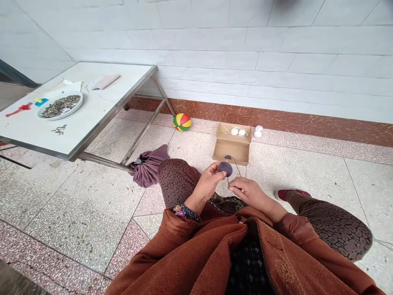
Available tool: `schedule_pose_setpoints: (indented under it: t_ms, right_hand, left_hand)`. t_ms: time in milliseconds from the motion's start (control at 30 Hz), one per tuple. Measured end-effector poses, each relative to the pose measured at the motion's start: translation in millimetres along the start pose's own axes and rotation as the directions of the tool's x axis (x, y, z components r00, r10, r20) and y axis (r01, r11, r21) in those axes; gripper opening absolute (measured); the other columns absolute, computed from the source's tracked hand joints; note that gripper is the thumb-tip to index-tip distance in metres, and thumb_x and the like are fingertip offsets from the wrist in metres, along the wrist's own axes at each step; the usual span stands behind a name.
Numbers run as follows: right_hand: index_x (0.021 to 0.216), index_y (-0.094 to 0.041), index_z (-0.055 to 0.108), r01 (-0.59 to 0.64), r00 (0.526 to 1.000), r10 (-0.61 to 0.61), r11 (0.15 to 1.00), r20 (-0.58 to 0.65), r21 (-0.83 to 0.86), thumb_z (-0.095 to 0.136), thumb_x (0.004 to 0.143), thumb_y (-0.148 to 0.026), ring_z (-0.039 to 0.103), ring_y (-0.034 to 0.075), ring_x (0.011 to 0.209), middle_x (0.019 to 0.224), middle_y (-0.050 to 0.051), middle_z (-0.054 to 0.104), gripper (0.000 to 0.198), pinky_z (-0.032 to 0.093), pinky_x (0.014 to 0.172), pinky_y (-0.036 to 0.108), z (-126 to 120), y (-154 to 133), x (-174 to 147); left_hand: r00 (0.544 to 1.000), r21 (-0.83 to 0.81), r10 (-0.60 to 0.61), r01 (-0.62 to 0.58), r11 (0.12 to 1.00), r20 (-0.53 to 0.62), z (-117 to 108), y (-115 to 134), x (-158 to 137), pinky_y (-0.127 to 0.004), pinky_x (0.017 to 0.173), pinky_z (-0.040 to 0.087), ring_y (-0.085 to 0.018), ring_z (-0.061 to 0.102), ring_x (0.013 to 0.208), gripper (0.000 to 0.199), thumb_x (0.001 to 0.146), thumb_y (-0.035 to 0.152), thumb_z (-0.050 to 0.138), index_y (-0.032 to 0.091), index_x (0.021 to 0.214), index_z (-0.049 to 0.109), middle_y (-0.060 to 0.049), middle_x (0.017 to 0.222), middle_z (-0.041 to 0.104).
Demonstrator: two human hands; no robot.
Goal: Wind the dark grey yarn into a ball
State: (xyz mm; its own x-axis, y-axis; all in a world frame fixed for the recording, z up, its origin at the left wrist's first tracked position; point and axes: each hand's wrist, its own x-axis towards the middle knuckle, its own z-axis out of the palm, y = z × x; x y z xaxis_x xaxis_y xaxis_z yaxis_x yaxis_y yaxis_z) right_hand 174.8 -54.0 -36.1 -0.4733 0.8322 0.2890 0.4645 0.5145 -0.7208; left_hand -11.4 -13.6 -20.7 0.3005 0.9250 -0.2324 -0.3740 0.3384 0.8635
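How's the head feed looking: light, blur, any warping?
Head view: light is soft, no hard shadows around the left hand or dark yarn ball. Head view, top edge: a dark, blurred smudge, source unclear. Head view, left: the white table looks stretched, probably lens distortion.

Floor [291, 172]: open cardboard box [230, 150] just beyond the fingers [214, 167]; 2 white yarn balls [258, 134] farther out, to their right; multicolour ball [182, 122] out left. Worktop [101, 112] well left of fingers: white tray [81, 100], red item [19, 110], flat pinkish item [107, 81].
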Motion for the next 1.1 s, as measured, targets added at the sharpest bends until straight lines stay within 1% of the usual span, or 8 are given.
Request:
schedule_pose_setpoints:
  t_ms: [100,233,400,600,767,900,1000,1100]
  right_hand:
    - [0.096,-0.024,0.068,0.078,0.997,-0.078,0.997,0.016,0.018,0.050,0.105,-0.031,0.063,0.017,0.074,0.082,0.004,0.068,0.021,0.050,0.070,0.029,-23.1,-13.4,6.0]
    - [0.095,-0.024,0.069,0.010,0.981,-0.005,1.000,-0.194,0.023,0.056,0.102,-0.032,0.064,0.018,0.077,0.083,0.004,0.068,0.017,0.050,0.072,0.030,-44.7,-10.1,26.7]
    - [0.092,-0.023,0.066,-0.117,0.958,0.145,0.985,-0.248,0.125,0.051,0.102,-0.032,0.064,0.018,0.074,0.081,0.003,0.068,0.020,0.051,0.071,0.031,-21.9,6.5,28.3]
    - [0.100,-0.023,0.064,-0.178,0.966,0.166,0.983,-0.198,-0.044,0.043,0.105,-0.030,0.063,0.019,0.071,0.080,0.003,0.066,0.023,0.050,0.067,0.029,2.3,16.1,3.3]
    - [0.099,-0.023,0.066,-0.053,0.998,0.041,0.968,-0.056,-0.246,0.040,0.108,-0.030,0.065,0.018,0.074,0.083,0.005,0.067,0.029,0.051,0.067,0.028,0.5,12.7,-5.5]
    - [0.096,-0.022,0.067,0.092,0.996,-0.087,0.981,0.036,-0.168,0.045,0.107,-0.032,0.064,0.017,0.073,0.082,0.004,0.067,0.027,0.051,0.067,0.028,-14.5,-9.3,-5.3]
    - [0.097,-0.023,0.069,0.102,0.992,-0.108,0.991,-0.068,-0.086,0.050,0.106,-0.032,0.063,0.017,0.071,0.079,0.004,0.067,0.022,0.051,0.067,0.028,-34.7,-22.1,5.3]
    - [0.099,-0.023,0.070,0.030,0.963,-0.043,0.998,-0.267,-0.053,0.055,0.104,-0.030,0.066,0.018,0.080,0.086,0.005,0.071,0.017,0.053,0.074,0.030,-48.6,-17.7,22.7]
  left_hand:
    - [1.000,0.095,-0.012,0.013,0.995,-0.014,-3.0,-1.8,1.3,-0.031,0.089,0.044,-0.017,0.059,0.097,0.043,0.070,0.024,0.080,0.019,0.112,0.073,-0.006,0.112,0.070]
    - [0.987,0.090,-0.037,0.023,0.996,0.154,-0.3,1.7,-4.9,-0.031,0.088,0.044,-0.016,0.058,0.092,0.057,0.070,0.023,0.082,0.023,0.125,0.069,-0.004,0.102,0.068]
    - [0.952,-0.081,-0.102,0.131,0.988,0.288,5.6,9.2,-11.4,-0.027,0.076,0.044,-0.014,0.057,0.086,0.065,0.072,0.028,0.083,0.026,0.135,0.065,-0.005,0.101,0.066]
    - [0.965,-0.247,-0.187,0.228,0.942,0.182,5.0,5.3,-4.8,-0.024,0.073,0.046,-0.013,0.060,0.087,0.044,0.071,0.030,0.085,0.015,0.110,0.074,-0.010,0.110,0.070]
    - [0.965,-0.358,-0.229,0.259,0.897,0.125,5.5,5.5,-2.2,-0.025,0.081,0.050,-0.012,0.062,0.085,0.039,0.070,0.026,0.086,0.017,0.104,0.069,-0.005,0.100,0.070]
    - [0.985,-0.269,-0.171,0.166,0.949,0.005,3.5,7.4,-1.2,-0.023,0.080,0.047,-0.011,0.061,0.087,0.038,0.068,0.021,0.086,0.018,0.103,0.070,-0.002,0.103,0.069]
    - [0.991,-0.121,-0.125,0.119,0.985,-0.045,-0.3,6.9,-0.7,-0.023,0.077,0.043,-0.011,0.059,0.089,0.044,0.067,0.022,0.085,0.019,0.109,0.073,-0.003,0.109,0.069]
    - [0.990,0.010,-0.133,0.133,0.991,0.052,-1.2,6.7,-3.3,-0.024,0.075,0.041,-0.012,0.056,0.089,0.048,0.069,0.022,0.084,0.019,0.116,0.074,-0.005,0.110,0.069]
